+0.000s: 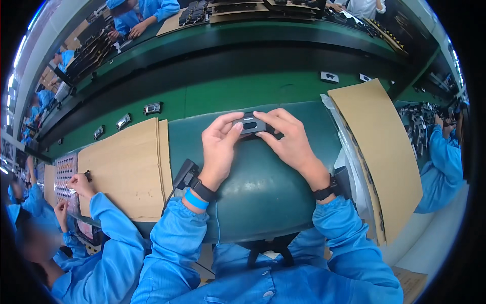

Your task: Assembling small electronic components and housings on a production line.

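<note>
Between my two hands, over the green work table [263, 197], I hold a small dark grey rectangular device housing [251, 125] with a black recessed strip on its face. My left hand [219, 144] grips its left end, thumb on the face and fingers behind. My right hand [290, 138] pinches its right end, index finger along the top edge and thumb at the lower edge. Its underside is hidden from me. Both wrists wear black straps with box-shaped modules; a blue band circles the left one.
Flat cardboard sheets [119, 169] lie at left, and a stack topped by a cardboard sheet [379, 157] at right. Beyond, a green conveyor belt [212, 93] carries several small housings [152, 108]. A co-worker's hand [81, 185] works over a parts tray [66, 177] at left.
</note>
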### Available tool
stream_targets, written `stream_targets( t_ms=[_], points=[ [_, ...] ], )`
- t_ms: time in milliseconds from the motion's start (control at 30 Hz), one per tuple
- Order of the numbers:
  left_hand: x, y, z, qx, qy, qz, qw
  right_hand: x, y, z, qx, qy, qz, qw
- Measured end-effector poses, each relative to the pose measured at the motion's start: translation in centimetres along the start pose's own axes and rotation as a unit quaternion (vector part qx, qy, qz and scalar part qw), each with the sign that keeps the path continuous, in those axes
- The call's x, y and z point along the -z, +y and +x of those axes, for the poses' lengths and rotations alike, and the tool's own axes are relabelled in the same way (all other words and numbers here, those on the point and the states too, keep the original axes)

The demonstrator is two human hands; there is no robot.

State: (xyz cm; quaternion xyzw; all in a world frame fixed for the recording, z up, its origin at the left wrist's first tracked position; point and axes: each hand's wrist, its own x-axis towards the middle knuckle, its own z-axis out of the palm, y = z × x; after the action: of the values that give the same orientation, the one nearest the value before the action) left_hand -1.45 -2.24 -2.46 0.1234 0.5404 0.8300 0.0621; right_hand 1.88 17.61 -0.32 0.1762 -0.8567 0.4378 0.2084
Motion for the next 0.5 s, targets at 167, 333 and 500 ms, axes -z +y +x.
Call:
stream_targets(
  t_ms=[167, 333, 500],
  points=[
    [-0.1, 0.4, 0.1, -0.007, -0.032, 0.021, 0.999, 0.2, 0.2, 0.0, -0.048, 0.005, 0.115, 0.992],
    [-0.4, -0.3, 0.2, 0.011, -0.049, 0.070, 0.996, -0.1, 1.9, -0.5, -0.038, 0.042, 0.109, 0.992],
    [0.5, -0.8, 0.6, -0.003, -0.021, 0.036, 0.999, -2.4, 2.5, -0.5, -0.152, 0.016, 0.302, 0.941]
  ],
)
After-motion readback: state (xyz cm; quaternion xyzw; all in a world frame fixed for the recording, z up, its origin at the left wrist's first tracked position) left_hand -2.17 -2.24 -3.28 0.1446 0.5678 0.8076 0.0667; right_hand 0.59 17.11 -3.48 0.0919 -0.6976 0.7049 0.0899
